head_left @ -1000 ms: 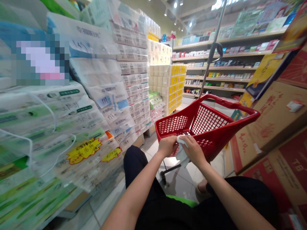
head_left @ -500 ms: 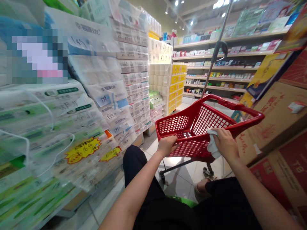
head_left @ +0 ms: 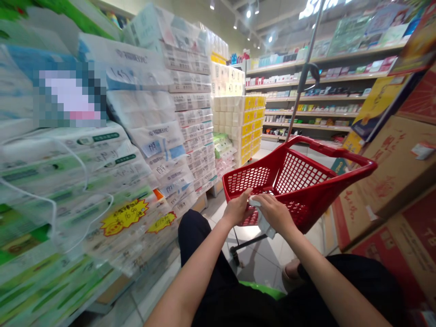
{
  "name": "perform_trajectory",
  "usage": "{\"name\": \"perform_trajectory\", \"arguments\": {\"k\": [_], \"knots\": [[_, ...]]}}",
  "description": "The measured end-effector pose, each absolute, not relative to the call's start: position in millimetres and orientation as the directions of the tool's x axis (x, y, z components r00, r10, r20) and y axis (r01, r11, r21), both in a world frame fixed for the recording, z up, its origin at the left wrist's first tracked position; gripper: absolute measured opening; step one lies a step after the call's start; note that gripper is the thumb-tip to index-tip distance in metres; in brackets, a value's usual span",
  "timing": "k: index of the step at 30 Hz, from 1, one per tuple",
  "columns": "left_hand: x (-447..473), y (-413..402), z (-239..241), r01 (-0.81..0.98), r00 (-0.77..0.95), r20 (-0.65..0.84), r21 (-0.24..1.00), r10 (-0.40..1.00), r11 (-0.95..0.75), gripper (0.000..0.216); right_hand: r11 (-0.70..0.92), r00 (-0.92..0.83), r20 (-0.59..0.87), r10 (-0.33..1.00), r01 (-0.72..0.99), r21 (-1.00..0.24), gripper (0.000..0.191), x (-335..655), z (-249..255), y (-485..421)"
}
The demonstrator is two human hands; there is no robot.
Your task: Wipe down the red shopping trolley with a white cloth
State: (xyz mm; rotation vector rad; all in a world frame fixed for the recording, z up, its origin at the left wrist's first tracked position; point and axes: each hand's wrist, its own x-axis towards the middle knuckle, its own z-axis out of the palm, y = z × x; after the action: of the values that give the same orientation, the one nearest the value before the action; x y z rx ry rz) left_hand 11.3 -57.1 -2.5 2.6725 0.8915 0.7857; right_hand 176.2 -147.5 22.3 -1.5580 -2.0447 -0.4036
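A red plastic shopping cart (head_left: 311,200) with lattice sides stands in front of my knees, its handle towards the right. My left hand (head_left: 237,210) is closed over the near top rim of its basket, close to the left corner. Just beside it, my right hand (head_left: 275,213) presses a crumpled white cloth (head_left: 266,225) against the same rim. The cloth hangs down over the outside of the basket. Fingertips of both hands are partly hidden behind the rim and the cloth.
Wrapped tissue packs (head_left: 150,131) are stacked high on the left, with yellow price signs (head_left: 126,217). Cardboard boxes (head_left: 391,168) rise close on the right. Stocked shelves (head_left: 306,95) line the back. A grey pole (head_left: 304,68) stands behind the cart, and tiled floor (head_left: 254,256) lies beneath.
My right hand has slid left along the basket rim with the cloth, from near the handle end to beside my left hand. The left hand stays at the rim.
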Motion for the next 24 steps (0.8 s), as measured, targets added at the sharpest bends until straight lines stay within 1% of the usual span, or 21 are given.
{"name": "perform_trajectory", "arguments": {"k": [3, 6, 9, 11, 13, 16, 19, 21, 22, 23, 24], "knots": [[12.1, -55.0, -4.1, 0.487, 0.688, 0.424, 0.333, 0.589, -0.808, 0.078, 0.175, -0.083, 0.619, 0.781, 0.98, -0.09, 0.027, 216.4, 29.0, -155.8], [15.4, -55.4, -5.0, 0.485, 0.685, 0.434, 0.328, 0.585, -0.811, 0.076, 0.065, 0.025, 0.657, 0.753, 0.992, -0.112, 0.026, 246.5, 31.4, -163.3], [19.0, -58.9, -3.8, 0.426, 0.682, 0.469, 0.368, 0.56, -0.827, 0.073, -0.01, 0.109, 0.665, 0.738, 0.988, -0.151, 0.026, 248.3, 28.9, -164.6], [20.0, -61.6, -1.7, 0.355, 0.677, 0.508, 0.408, 0.533, -0.841, 0.074, -0.026, 0.134, 0.652, 0.747, 0.985, -0.173, 0.026, 232.5, 25.1, -161.5], [19.4, -63.3, 0.8, 0.288, 0.665, 0.552, 0.433, 0.504, -0.854, 0.073, 0.013, 0.113, 0.626, 0.772, 0.981, -0.193, 0.028, 208.7, 21.3, -156.5], [16.5, -62.8, 4.3, 0.224, 0.649, 0.593, 0.45, 0.476, -0.865, 0.065, 0.151, 0.029, 0.569, 0.822, 0.952, -0.267, 0.032, 177.6, 20.4, -149.1], [14.9, -60.3, 6.2, 0.223, 0.646, 0.58, 0.478, 0.496, -0.85, 0.053, 0.277, -0.032, 0.49, 0.871, 0.856, -0.436, 0.038, 174.0, 28.2, -144.1], [15.7, -59.5, 6.4, 0.253, 0.653, 0.551, 0.49, 0.52, -0.835, 0.047, 0.302, -0.017, 0.482, 0.876, 0.798, -0.521, 0.04, 188.5, 36.1, -141.7], [16.6, -59.7, 6.3, 0.267, 0.659, 0.535, 0.491, 0.529, -0.829, 0.045, 0.297, 0.012, 0.508, 0.861, 0.799, -0.523, 0.04, 198.7, 39.8, -140.7], [17.5, -60.2, 6.1, 0.277, 0.664, 0.522, 0.493, 0.536, -0.824, 0.042, 0.279, 0.043, 0.547, 0.836, 0.825, -0.492, 0.039, 209.6, 42.6, -139.9], [18.4, -61.1, 6.0, 0.281, 0.666, 0.514, 0.498, 0.54, -0.82, 0.04, 0.242, 0.067, 0.588, 0.806, 0.869, -0.431, 0.037, 220.1, 44.3, -139.2]]}}
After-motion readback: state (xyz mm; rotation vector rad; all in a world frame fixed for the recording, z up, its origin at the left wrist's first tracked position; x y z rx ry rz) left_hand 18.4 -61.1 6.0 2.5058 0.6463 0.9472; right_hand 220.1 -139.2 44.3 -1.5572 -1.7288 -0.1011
